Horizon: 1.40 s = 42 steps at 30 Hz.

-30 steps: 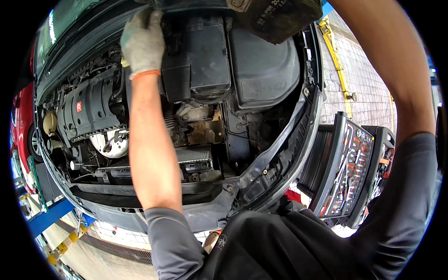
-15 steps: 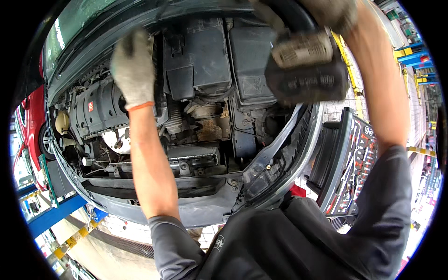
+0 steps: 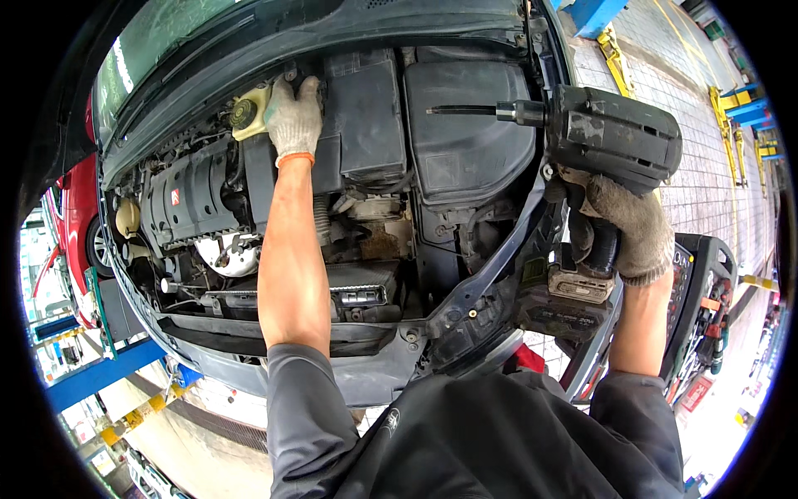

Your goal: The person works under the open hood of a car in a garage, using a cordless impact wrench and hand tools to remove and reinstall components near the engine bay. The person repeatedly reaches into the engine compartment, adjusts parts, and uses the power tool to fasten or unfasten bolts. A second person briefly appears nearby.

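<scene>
My left hand (image 3: 295,121), in a pale work glove with an orange cuff, is at the back of the engine bay. Its fingers curl down beside a yellowish fluid reservoir (image 3: 250,113) with a dark cap; a small dark thing shows at the fingertips, too unclear to name. My right hand (image 3: 636,229), in a dirty glove, grips the handle of a black cordless impact wrench (image 3: 615,137) at the bay's right edge. A socket and a long thin bit (image 3: 465,110) point left from it, over a black plastic cover (image 3: 470,141). The battery hangs below my hand.
The engine cover (image 3: 187,190) lies left of my left arm, and a black box (image 3: 366,116) right of it. The front crossmember (image 3: 291,362) runs before me. A tool tray (image 3: 694,308) stands at the right; a red car (image 3: 79,233) is at far left.
My right hand has come down and nearer with the impact wrench, whose bit now shows. My left hand has shifted right, uncovering the reservoir. The view has shifted too.
</scene>
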Tool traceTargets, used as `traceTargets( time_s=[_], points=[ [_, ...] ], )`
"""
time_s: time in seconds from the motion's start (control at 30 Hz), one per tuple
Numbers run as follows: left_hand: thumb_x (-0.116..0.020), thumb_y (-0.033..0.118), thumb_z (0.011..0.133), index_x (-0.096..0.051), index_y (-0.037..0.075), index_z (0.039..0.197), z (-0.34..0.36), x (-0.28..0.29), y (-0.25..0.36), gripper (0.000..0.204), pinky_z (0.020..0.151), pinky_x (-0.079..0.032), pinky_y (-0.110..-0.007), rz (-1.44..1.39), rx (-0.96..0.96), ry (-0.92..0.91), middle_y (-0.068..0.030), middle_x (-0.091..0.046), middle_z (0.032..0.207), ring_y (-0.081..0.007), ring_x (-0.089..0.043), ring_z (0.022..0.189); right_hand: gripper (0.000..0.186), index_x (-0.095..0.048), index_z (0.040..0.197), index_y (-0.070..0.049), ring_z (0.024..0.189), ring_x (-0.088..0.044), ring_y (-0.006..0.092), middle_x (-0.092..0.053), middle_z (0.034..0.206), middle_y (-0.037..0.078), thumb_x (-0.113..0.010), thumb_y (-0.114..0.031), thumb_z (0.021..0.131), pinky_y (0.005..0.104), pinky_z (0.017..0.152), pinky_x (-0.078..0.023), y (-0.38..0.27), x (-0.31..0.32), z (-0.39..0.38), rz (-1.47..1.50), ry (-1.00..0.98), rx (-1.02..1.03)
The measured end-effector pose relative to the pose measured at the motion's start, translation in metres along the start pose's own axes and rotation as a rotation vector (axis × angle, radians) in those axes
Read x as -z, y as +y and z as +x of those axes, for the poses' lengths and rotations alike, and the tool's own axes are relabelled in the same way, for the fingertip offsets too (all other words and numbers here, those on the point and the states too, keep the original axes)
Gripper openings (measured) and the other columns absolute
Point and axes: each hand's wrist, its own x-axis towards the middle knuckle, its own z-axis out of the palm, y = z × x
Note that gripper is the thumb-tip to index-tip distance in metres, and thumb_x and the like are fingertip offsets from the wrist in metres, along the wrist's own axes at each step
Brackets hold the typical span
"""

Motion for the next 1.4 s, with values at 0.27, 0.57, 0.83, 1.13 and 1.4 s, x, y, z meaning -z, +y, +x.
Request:
traceTargets(
  time_s=[0.27, 0.57, 0.83, 1.13, 1.4],
  points=[
    [-0.076, 0.032, 0.094, -0.068, -0.004, 0.115, -0.008, 0.011, 0.026, 0.042, 0.080, -0.053, -0.037, -0.053, 0.102, -0.086, -0.0165, -0.075, 0.101, -0.0265, -0.070, 0.087, 0.039, -0.070, 0.122, -0.002, 0.057, -0.059, 0.0127, -0.073, 0.096, 0.011, -0.068, -0.012, 0.084, 0.0261, 0.048, -0.047, -0.005, -0.006, -0.012, -0.006, 0.072, -0.049],
    [-0.073, 0.036, 0.092, -0.066, -0.002, 0.123, -0.003, 0.017, 0.031, 0.049, 0.099, -0.049, -0.045, 0.098, 0.069, -0.114, -0.0272, -0.069, 0.120, -0.0439, -0.063, 0.117, 0.039, -0.068, 0.118, 0.003, 0.057, -0.061, 0.0177, -0.072, 0.097, 0.018, -0.068, -0.011, 0.081, 0.0293, 0.050, -0.050, 0.003, 0.003, -0.059, 0.038, 0.110, -0.092],
    [-0.062, 0.027, 0.098, -0.053, -0.008, 0.140, -0.063, 0.060, 0.067, 0.055, 0.112, -0.044, -0.043, -0.075, 0.055, 0.060, -0.0262, -0.062, 0.137, -0.0376, -0.060, 0.129, 0.025, -0.071, 0.110, -0.002, 0.059, -0.062, 0.0131, -0.074, 0.089, 0.011, -0.077, -0.009, 0.087, 0.0272, 0.050, -0.050, 0.022, 0.030, -0.102, 0.077, 0.125, -0.070],
    [-0.082, 0.043, 0.076, -0.049, 0.000, 0.145, -0.256, 0.147, 0.251, 0.088, 0.102, -0.049, -0.045, 0.037, -0.836, -0.567, -0.0183, -0.062, 0.131, -0.0341, -0.061, 0.120, 0.047, -0.070, 0.124, -0.004, 0.098, -0.069, 0.0142, -0.075, 0.112, 0.007, -0.086, -0.007, 0.081, 0.0311, 0.083, -0.058, 0.056, 0.036, -0.131, 0.047, -0.164, -0.046],
    [-0.084, 0.048, 0.074, -0.062, -0.002, 0.119, -0.296, 0.133, 0.204, 0.071, 0.066, -0.058, -0.043, 0.075, -0.848, -0.515, -0.0194, -0.070, 0.104, -0.0367, -0.072, 0.083, 0.039, -0.072, 0.113, -0.003, 0.075, -0.063, 0.0101, -0.072, 0.093, 0.003, -0.086, -0.019, 0.082, 0.0295, 0.065, -0.053, 0.081, 0.038, -0.145, -0.106, -0.318, -0.160]
  ],
)
